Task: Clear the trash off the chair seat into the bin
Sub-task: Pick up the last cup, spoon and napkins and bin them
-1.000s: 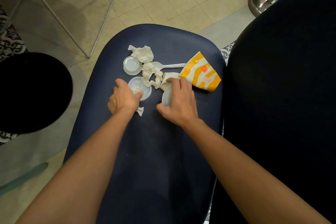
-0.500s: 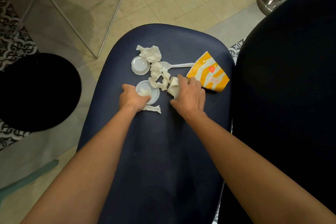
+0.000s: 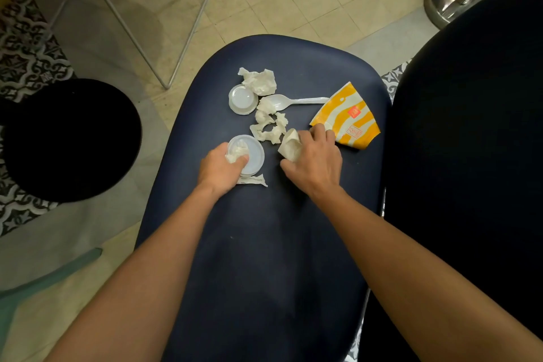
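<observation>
Seat: navy chair seat (image 3: pixel 264 244) under your arms, litter gathered mid-seat.
Left hand: your left hand (image 3: pixel 219 169) curls round a tissue wad (image 3: pixel 236 153) on a plastic lid (image 3: pixel 255 153).
Right hand: your right hand (image 3: pixel 314 161) grips a white paper piece (image 3: pixel 289 145).
Farther: twisted napkin (image 3: pixel 269 126), spoon (image 3: pixel 296 100) and striped carton (image 3: pixel 348 117) await.
Bin: black bin (image 3: pixel 67 138) at left; by the look of it, clearing has barely begun.

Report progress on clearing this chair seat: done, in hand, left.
Done: nothing shows as binned; the bin looks only dark inside. In hand: the left hand grips a tissue wad; the right hand grips a crumpled white paper. Left on the seat: far lid, near lid, napkin, spoon, twisted tissue, striped bag, paper scrap.
</observation>
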A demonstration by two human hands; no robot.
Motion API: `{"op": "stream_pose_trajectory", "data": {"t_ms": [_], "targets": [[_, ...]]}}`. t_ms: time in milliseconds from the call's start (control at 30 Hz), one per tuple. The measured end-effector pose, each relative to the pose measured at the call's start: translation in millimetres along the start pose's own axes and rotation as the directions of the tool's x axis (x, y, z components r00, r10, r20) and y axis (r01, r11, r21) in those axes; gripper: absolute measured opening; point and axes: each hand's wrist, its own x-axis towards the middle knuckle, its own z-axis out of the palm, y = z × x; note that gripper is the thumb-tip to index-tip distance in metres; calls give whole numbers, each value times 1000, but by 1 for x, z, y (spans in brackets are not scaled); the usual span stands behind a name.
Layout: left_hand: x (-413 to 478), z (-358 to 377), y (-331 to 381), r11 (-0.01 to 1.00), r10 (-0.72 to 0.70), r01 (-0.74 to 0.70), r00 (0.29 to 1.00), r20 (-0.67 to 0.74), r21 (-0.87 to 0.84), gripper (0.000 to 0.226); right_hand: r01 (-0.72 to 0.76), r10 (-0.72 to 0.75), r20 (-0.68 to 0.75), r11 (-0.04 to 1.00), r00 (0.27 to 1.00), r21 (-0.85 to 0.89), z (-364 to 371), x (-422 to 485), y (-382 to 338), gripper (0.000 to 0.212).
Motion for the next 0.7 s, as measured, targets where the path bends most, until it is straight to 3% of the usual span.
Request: {"op": "stream_pose_trajectory", "data": {"t_ms": [267, 433, 700], "targets": [[-25, -20, -22, 997, -19, 15, 998, -55, -76, 24, -67, 60, 41, 978, 997, 197, -14, -23, -23, 40], [-54, -40, -44, 989, -26, 16, 998, -61, -147, 23, 12, -27, 65, 976, 998, 215, -13, -47, -51, 27], [-125, -73, -109, 964, -98, 64, 988, -123, -257, 22, 192, -221, 135, 960, 966, 203, -4, -118, -106, 22]]}}
